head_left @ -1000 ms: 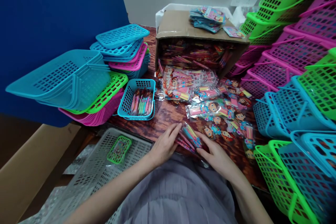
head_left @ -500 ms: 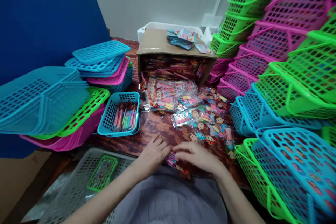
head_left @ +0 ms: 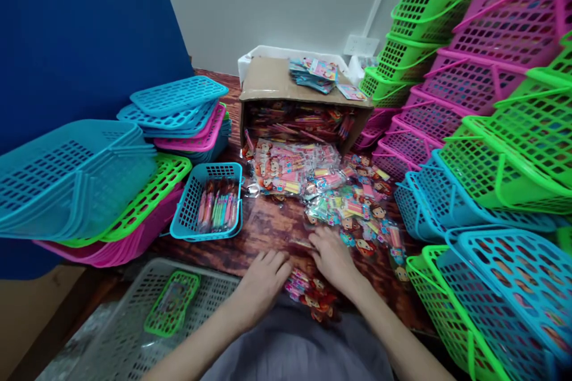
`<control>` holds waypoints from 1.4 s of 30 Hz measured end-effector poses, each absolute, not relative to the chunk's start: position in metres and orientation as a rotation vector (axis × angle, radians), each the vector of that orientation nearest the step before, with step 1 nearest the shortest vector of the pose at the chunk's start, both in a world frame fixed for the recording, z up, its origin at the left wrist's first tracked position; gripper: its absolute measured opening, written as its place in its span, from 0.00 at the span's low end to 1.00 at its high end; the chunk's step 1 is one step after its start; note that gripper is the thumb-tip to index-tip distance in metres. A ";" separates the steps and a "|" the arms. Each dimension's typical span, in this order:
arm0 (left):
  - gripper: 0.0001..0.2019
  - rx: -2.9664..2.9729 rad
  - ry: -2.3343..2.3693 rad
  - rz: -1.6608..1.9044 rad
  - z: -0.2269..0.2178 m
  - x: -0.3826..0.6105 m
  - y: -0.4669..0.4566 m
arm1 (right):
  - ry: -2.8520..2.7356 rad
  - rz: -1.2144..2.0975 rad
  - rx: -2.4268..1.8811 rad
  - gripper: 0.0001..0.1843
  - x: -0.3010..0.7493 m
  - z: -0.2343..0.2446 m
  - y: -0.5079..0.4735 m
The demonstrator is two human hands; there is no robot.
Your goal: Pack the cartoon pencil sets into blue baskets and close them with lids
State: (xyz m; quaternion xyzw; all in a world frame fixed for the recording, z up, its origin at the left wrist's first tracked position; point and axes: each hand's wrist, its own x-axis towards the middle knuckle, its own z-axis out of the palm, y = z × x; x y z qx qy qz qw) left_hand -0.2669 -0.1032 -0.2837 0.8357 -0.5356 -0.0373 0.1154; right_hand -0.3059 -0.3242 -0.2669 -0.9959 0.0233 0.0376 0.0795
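My left hand lies low over the dark wood-patterned table, fingers loosely stretched out. Beside its thumb is a bunch of colourful slim sticks with cartoon-figure ends, close to my lap. My right hand is bent over the table beyond that bunch. A slim, shiny packet pokes out from its fingertips; its contents are too blurred to name. Past the right hand are scattered clear-wrapped cartoon packets. A blue basket to the left contains several upright wrapped pens.
An open cardboard box full of packets faces me, cards on top. Stacked blue baskets and lids stand left. Tall piles of green, pink and blue baskets rise right. A grey crate sits below the table's front edge.
My right hand has moved forward and away from my left, uncovering more of the stick bunch, and the slim packet now shows at its fingertips. The view has tipped slightly upward.
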 end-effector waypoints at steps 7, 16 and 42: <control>0.16 2.392 -1.561 -0.039 -0.288 -0.267 -0.106 | 0.322 0.181 -2.827 0.08 -0.301 -0.247 -0.353; 0.13 2.317 -1.549 0.181 -0.293 -0.265 -0.116 | 0.317 0.066 -2.843 0.07 -0.301 -0.256 -0.369; 0.19 2.291 -1.479 0.128 -0.286 -0.273 -0.100 | 0.037 0.116 -2.593 0.24 -0.327 -0.249 -0.292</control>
